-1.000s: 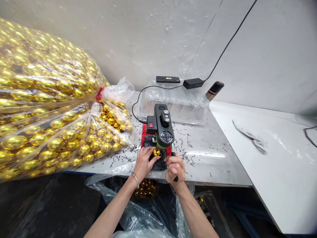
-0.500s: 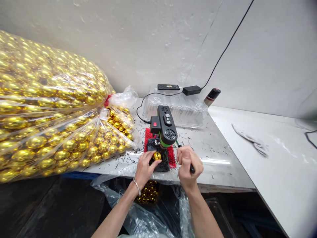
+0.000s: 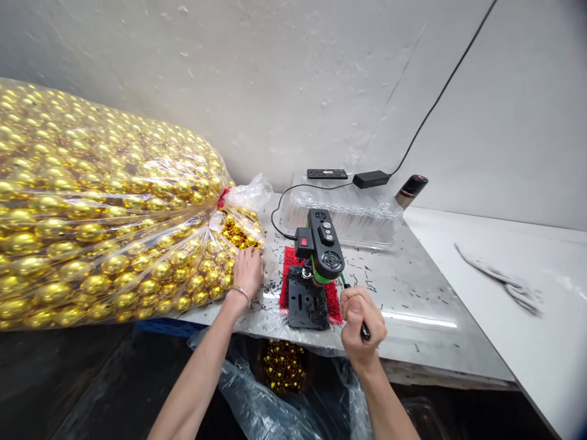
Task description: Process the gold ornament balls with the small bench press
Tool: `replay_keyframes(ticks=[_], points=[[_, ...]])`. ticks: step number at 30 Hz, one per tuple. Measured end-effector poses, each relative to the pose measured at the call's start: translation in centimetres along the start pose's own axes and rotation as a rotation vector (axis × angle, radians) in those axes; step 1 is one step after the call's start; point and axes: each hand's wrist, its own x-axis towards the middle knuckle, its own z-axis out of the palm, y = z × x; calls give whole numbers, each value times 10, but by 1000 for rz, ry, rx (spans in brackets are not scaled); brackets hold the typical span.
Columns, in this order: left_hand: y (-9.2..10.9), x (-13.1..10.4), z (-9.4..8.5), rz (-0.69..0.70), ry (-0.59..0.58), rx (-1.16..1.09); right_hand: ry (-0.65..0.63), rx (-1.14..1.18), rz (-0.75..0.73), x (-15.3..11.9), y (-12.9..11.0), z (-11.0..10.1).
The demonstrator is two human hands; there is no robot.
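Observation:
My right hand point(image 3: 363, 321) is wrapped round the black-gripped lever handle point(image 3: 365, 332) of a small black-and-green bench drill press point(image 3: 324, 243). Its slotted black base plate point(image 3: 302, 302) carries dark shavings and no ball under the drill head. My left hand point(image 3: 249, 272), with a bracelet at the wrist, is at the mouth of a big clear plastic bag point(image 3: 137, 211) full of shiny gold balls point(image 3: 94, 232). The fingertips are hidden among the bag's folds and the balls, so I cannot tell what they grip.
Under the press lies a red mat point(image 3: 288, 260). Behind it stand a clear plastic tray point(image 3: 339, 214), a power adapter point(image 3: 370, 178) and a dark can point(image 3: 411, 190). Below the table edge, a plastic-lined container holds more gold balls point(image 3: 284, 366). A glove point(image 3: 499, 278) lies right.
My left hand has left the drill base, where it held a gold ball, and moved left to the bag's mouth. That ball is gone from the base. My right hand still grips the lever.

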Motion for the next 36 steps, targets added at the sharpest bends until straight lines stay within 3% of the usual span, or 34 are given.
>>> replay_keyframes(ticks=[2, 4, 9, 14, 20, 22, 25, 27, 29, 32, 36], points=[[-8, 25, -1, -14, -199, 136, -8, -7, 1, 0, -1, 0], [-13, 39, 1, 2, -305, 185, -3, -7, 1, 0, -1, 0], [-11, 53, 10, 37, -358, 160, -3, -3, -31, 0, 0, 0], [-5, 58, 16, 36, -321, 41, -22, -30, -52, 0, 1, -1], [-16, 47, 5, -40, -123, -165, -37, -45, -40, -2, 2, -1], [-24, 42, -2, -149, 8, -435, -38, -46, -40, -3, 2, -2], [-34, 34, -18, -413, 325, -1210, -26, -46, -38, -3, 2, -2], [-39, 30, -33, -526, 428, -1649, -16, -47, -36, -4, 2, -1], [-39, 25, -50, -582, 326, -1956, -15, -49, -32, -4, 3, -1], [-30, 12, -65, -642, 18, -2242, -18, -54, -32, -5, 3, -1], [-4, -13, -54, -690, -269, -2286, -16, -58, -44, -4, 2, -1]])
